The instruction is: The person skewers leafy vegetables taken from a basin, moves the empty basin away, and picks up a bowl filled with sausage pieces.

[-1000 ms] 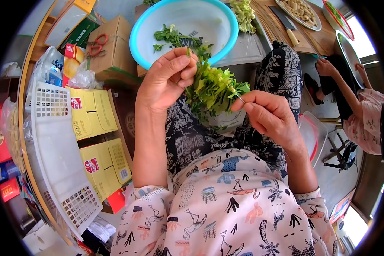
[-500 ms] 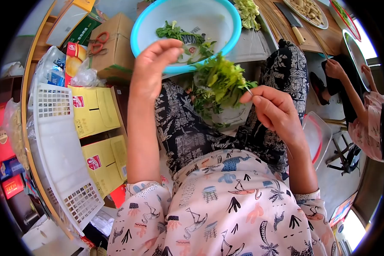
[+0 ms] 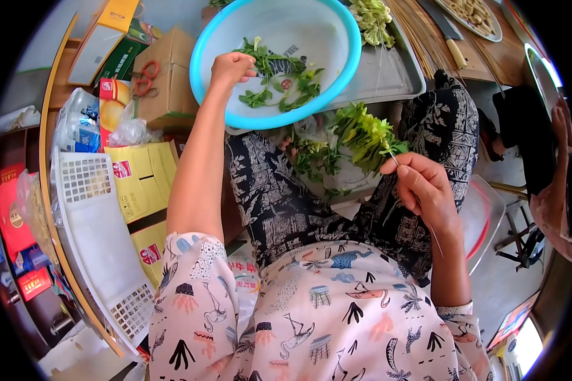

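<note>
Within the blue basin rim (image 3: 286, 119), left hand (image 3: 233, 68)

At the far centre the basin (image 3: 279, 120) looks smooth, glossy plastic, the tray (image 3: 403, 81) beside it dull metal, the far-right knife (image 3: 444, 28) metal with a smooth wood handle (image 3: 456, 54), the carton (image 3: 175, 73) at far left matt cardboard, and the trousers (image 3: 270, 190) in the middle matt cloth.

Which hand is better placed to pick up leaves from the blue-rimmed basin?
Probably the left hand: it is beside the leaves inside the basin, whereas the right hand grips a thin stick bearing greens.
</note>
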